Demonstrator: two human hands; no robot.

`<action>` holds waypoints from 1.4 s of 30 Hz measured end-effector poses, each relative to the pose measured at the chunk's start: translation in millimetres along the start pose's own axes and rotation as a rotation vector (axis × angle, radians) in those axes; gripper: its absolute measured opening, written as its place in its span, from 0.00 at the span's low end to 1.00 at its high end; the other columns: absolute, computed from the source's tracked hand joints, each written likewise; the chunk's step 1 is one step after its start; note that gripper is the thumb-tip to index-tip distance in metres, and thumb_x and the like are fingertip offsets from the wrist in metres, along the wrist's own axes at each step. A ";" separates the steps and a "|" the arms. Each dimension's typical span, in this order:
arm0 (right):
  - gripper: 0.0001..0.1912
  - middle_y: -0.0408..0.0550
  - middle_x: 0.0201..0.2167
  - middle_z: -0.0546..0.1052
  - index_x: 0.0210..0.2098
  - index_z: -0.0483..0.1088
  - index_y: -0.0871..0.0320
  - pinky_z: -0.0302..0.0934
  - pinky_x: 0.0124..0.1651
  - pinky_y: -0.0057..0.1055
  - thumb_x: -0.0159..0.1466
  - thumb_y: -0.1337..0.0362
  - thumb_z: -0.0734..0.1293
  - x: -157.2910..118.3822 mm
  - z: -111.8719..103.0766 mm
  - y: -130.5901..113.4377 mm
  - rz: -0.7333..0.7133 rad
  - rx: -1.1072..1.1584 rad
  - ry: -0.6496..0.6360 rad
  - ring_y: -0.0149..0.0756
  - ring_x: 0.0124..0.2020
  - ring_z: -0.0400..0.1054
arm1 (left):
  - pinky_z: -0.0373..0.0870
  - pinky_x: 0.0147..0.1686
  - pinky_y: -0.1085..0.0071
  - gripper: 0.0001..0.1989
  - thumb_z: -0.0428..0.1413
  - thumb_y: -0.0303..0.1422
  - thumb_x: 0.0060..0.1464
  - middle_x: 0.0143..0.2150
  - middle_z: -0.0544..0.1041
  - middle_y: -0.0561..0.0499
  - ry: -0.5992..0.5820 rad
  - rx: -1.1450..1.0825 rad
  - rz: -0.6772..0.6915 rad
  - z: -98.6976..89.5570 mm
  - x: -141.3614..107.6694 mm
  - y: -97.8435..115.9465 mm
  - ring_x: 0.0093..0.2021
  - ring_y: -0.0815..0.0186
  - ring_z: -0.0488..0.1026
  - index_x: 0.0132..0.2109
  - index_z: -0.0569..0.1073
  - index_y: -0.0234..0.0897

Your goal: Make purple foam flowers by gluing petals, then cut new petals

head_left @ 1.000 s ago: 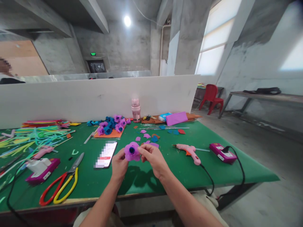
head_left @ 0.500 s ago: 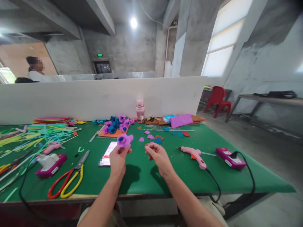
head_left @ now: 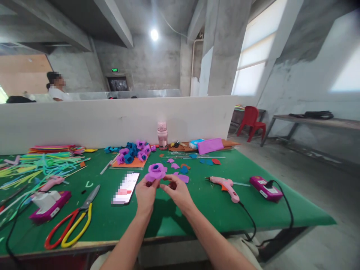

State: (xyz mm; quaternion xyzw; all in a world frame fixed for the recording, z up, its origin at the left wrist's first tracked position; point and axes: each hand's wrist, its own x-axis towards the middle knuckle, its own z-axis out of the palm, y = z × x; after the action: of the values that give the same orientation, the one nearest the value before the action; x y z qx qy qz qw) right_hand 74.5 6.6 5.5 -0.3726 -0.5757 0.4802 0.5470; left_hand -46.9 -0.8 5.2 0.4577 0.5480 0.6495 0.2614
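Note:
A purple paper flower with a dark blue centre [head_left: 156, 171] is held up above the green table. My left hand [head_left: 146, 193] is closed on its underside. Just right of it, my right hand [head_left: 177, 189] has thumb and fingers pinched together close to the flower's base; what it grips, if anything, is hidden. Purple paper petals [head_left: 183, 178] lie behind my right hand. A phone with a lit screen [head_left: 126, 189] lies left of my left hand. The pink glue gun [head_left: 226, 186] rests on the table to the right.
Red-and-yellow scissors [head_left: 75, 221] and a purple power strip [head_left: 52, 208] lie left. Another power strip [head_left: 266, 189] sits right, its cable running off the front edge. Finished flowers [head_left: 132, 153], a pink bottle [head_left: 162, 135] and a white partition [head_left: 120, 120] stand behind. A person [head_left: 57, 90] is beyond.
My right hand has moved left, up to the flower. The flower has tilted so its blue centre faces upward. The view has shifted slightly, and the person in the back has moved.

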 end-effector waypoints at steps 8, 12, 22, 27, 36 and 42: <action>0.15 0.42 0.23 0.73 0.30 0.73 0.56 0.55 0.25 0.27 0.47 0.54 0.72 3.0 -1.0 4.6 0.043 0.099 0.069 0.31 0.23 0.61 | 0.58 0.19 0.77 0.06 0.59 0.33 0.44 0.16 0.66 0.58 -0.178 -0.050 -0.015 11.2 -17.5 9.1 0.19 0.72 0.61 0.26 0.72 0.35; 0.17 0.39 0.17 0.69 0.26 0.72 0.58 0.51 0.22 0.25 0.45 0.52 0.73 1.9 -4.8 -3.7 0.151 0.210 0.072 0.28 0.20 0.58 | 0.57 0.17 0.77 0.13 0.62 0.39 0.42 0.19 0.69 0.57 -0.342 -0.235 -0.202 10.4 -23.7 15.8 0.17 0.74 0.61 0.30 0.73 0.33; 0.16 0.37 0.18 0.66 0.27 0.72 0.60 0.44 0.19 0.23 0.46 0.54 0.74 1.2 -7.0 -2.1 0.226 0.377 -0.017 0.22 0.17 0.52 | 0.64 0.20 0.76 0.10 0.62 0.35 0.42 0.23 0.74 0.53 -0.393 -0.272 -0.250 1.1 -25.4 8.1 0.20 0.72 0.68 0.31 0.74 0.33; 0.12 0.38 0.18 0.67 0.27 0.75 0.59 0.43 0.20 0.23 0.49 0.56 0.73 1.4 -7.5 -6.3 0.143 0.359 0.025 0.22 0.17 0.50 | 0.65 0.22 0.75 0.07 0.58 0.34 0.46 0.17 0.72 0.55 -0.316 -0.080 -0.084 -4.7 -20.3 3.6 0.19 0.70 0.68 0.31 0.75 0.34; 0.16 0.45 0.31 0.75 0.37 0.76 0.57 0.51 0.23 0.23 0.51 0.56 0.71 2.8 -9.8 -3.0 0.170 0.378 0.037 0.23 0.21 0.57 | 0.67 0.19 0.76 0.10 0.63 0.35 0.42 0.23 0.75 0.54 -0.330 -0.292 -0.270 -5.8 -22.3 9.1 0.19 0.72 0.69 0.30 0.73 0.33; 0.14 0.46 0.31 0.76 0.31 0.74 0.59 0.56 0.29 0.24 0.50 0.55 0.72 3.8 -9.2 5.1 0.256 0.357 0.009 0.27 0.27 0.64 | 0.63 0.16 0.81 0.13 0.65 0.34 0.41 0.24 0.75 0.52 -0.491 -0.516 -0.487 -8.1 -21.6 9.7 0.18 0.76 0.66 0.31 0.72 0.31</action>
State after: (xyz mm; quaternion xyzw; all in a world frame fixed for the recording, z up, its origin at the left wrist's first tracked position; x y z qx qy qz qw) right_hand 82.6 12.9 1.1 -0.3418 -0.4271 0.6383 0.5416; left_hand -42.9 -25.4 8.0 0.3758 0.3809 0.5564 0.6357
